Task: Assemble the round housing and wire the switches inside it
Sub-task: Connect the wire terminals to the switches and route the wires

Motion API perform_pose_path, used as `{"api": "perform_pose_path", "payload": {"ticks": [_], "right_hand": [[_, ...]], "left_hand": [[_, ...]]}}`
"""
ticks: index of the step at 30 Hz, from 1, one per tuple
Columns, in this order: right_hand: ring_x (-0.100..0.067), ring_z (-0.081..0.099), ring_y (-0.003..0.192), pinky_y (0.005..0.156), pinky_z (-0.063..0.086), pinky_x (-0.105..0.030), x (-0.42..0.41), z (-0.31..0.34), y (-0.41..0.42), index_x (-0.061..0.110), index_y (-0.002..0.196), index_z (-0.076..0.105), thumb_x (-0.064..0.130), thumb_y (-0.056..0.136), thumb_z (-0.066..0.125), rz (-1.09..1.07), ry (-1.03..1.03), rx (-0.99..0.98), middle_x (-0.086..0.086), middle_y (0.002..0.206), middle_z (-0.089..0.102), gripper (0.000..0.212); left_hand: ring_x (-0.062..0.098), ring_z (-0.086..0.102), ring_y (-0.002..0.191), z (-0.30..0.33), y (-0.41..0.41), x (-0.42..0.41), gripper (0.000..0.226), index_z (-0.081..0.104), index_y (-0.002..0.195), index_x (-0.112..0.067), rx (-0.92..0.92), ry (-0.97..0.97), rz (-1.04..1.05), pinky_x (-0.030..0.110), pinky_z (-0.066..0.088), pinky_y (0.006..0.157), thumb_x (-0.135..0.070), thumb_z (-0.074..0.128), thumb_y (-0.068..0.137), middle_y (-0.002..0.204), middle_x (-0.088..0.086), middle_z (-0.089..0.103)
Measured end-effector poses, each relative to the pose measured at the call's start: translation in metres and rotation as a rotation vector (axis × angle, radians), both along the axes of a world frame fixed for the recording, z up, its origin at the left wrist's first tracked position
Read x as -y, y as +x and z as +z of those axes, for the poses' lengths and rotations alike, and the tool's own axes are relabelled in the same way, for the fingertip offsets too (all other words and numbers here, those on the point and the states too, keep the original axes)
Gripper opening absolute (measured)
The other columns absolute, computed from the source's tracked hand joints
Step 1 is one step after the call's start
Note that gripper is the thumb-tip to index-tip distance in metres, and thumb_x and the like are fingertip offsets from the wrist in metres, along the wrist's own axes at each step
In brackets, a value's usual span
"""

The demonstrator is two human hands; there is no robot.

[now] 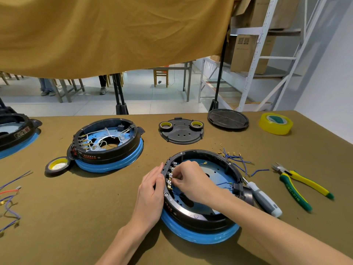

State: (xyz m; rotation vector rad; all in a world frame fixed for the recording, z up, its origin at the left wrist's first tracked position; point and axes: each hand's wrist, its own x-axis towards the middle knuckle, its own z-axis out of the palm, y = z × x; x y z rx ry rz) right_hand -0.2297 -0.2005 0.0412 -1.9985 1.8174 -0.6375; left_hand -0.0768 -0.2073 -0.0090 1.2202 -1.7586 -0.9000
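Housing [200, 213]: we see it near the table's front edge.
Left hand [150, 190]: straight fingers pressed together against its outer wall.
Right hand [193, 178]: inside, fingertips pinching at the switches [170, 176].

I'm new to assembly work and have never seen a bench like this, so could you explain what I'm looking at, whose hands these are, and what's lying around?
This is one picture from a camera worn on a person's head, looking down at their own two bare hands; there is no machine. The near round housing, black on a blue base, lies open on the olive-covered table. The left hand rests flat against its outer rim. The right hand reaches inside, fingers curled at the row of switches; what it pinches is hidden. A second housing, with white wires inside, sits further back. Also there: pliers, a screwdriver, loose blue wires, yellow tape, and two black cover plates.
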Motion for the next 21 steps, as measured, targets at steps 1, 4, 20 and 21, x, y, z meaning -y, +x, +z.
{"api": "perform_pose_path", "payload": {"ticks": [1,4,20,21], "right_hand": [[-0.016,0.068,0.072,0.071,0.059,-0.033,-0.0003,0.0005,-0.0005,0.007,0.089,0.079,0.012,0.098,0.064,0.000,0.007,0.004,-0.005,0.077,0.073,0.018],[-0.006,0.064,0.065,0.063,0.054,-0.021,-0.0017,0.0032,-0.0050,0.008,0.091,0.079,0.014,0.099,0.065,0.025,0.032,0.028,-0.001,0.076,0.072,0.017],[-0.002,0.066,0.067,0.067,0.058,-0.023,-0.0041,0.0055,-0.0078,0.010,0.095,0.078,0.017,0.096,0.070,0.021,0.041,0.058,0.001,0.078,0.073,0.011],[-0.004,0.065,0.072,0.069,0.057,-0.023,-0.0060,0.0057,-0.0099,0.014,0.100,0.076,0.023,0.094,0.073,-0.002,0.030,0.057,0.003,0.082,0.072,0.011]], "left_hand": [[-0.006,0.030,0.145,0.0003,0.0002,0.0003,0.044,0.041,0.153,-0.027,0.005,-0.001,-0.002,0.018,0.021,0.117,-0.034,0.034,0.110,0.154,-0.018,0.042],[-0.008,0.029,0.144,0.0006,0.0014,-0.0005,0.045,0.040,0.153,-0.029,0.024,-0.004,-0.013,0.013,0.021,0.114,-0.035,0.033,0.110,0.151,-0.022,0.041],[-0.007,0.030,0.144,0.0001,-0.0014,-0.0020,0.048,0.042,0.153,-0.027,-0.022,0.013,-0.002,0.018,0.021,0.116,-0.041,0.032,0.108,0.150,-0.022,0.041],[-0.008,0.030,0.143,0.0000,-0.0010,-0.0024,0.050,0.042,0.153,-0.028,-0.021,0.011,-0.005,0.017,0.021,0.116,-0.043,0.031,0.106,0.150,-0.022,0.041]]}}
